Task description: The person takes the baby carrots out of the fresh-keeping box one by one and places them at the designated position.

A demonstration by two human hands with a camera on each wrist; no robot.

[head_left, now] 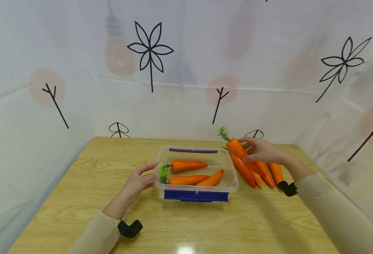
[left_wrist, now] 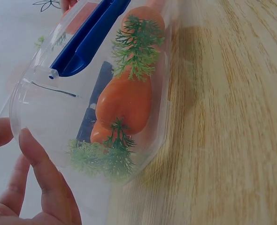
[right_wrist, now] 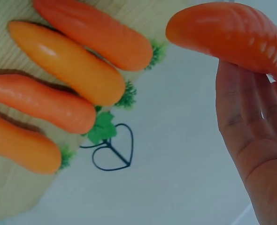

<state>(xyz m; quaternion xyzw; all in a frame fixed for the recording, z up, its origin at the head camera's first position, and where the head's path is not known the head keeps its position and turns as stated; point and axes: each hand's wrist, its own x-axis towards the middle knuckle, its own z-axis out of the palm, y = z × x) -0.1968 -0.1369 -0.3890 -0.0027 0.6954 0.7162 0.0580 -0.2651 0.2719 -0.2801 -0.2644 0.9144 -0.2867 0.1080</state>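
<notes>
My right hand (head_left: 259, 150) holds an orange carrot (head_left: 236, 147) with a green leafy top, raised over the pile at the right. In the right wrist view its fingers (right_wrist: 253, 101) lie along the underside of that carrot (right_wrist: 223, 35). Several more carrots (right_wrist: 68, 61) lie side by side below it on the table. My left hand (head_left: 139, 181) is at the left end of a clear plastic box (head_left: 235, 180), fingertips at its rim. Inside the box are carrots (head_left: 188, 165) with green tops (left_wrist: 138, 47), seen through the wall in the left wrist view.
The box has blue clips (head_left: 196, 196) along its front and back edges. It stands on a light wood table (head_left: 110, 155). Behind hangs a white cloth (head_left: 186, 113) with printed flowers and twigs. A black wrist device (head_left: 130, 228) sits at each sleeve.
</notes>
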